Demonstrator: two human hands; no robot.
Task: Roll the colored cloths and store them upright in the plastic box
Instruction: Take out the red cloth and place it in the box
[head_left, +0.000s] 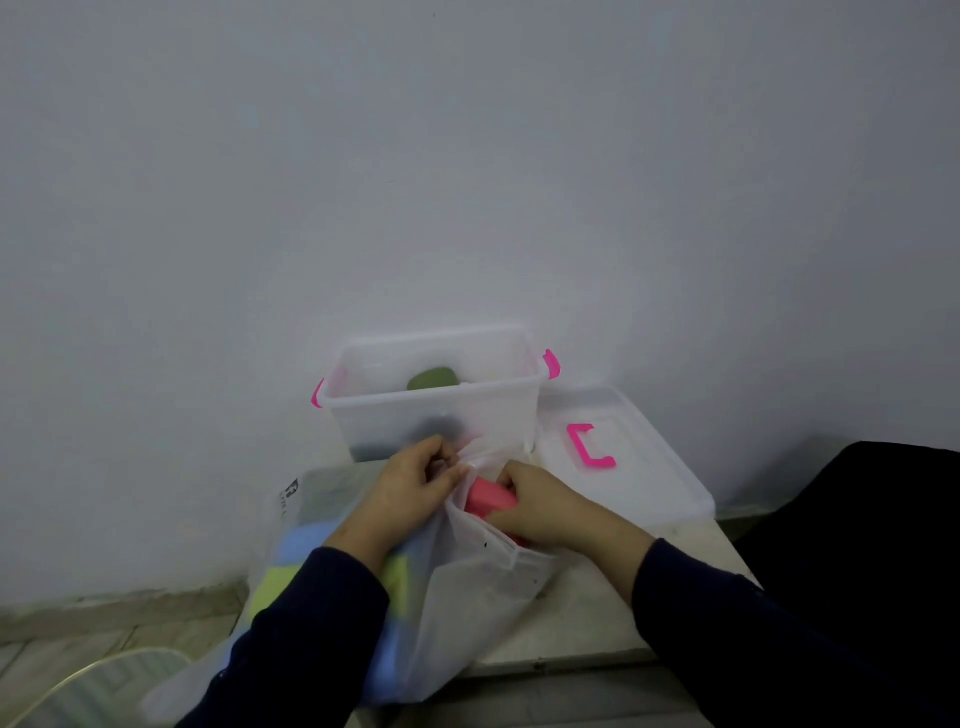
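Note:
A clear plastic box (363, 402) with pink latches stands at the back of the small table, with a dark green rolled cloth (434, 378) upright inside it. In front of it lies a translucent white plastic bag (478, 587) holding blue and yellow-green cloths (306, 545). My left hand (410, 488) pinches the bag's rim and holds it apart. My right hand (540, 506) reaches into the bag's mouth and grips a pink cloth (488, 496).
The box's clear lid (639, 467) with a pink handle lies flat to the right of the box. A white wall rises close behind. A dark object (857, 514) stands at the right. A pale round rim (78, 686) shows at the lower left, on the floor.

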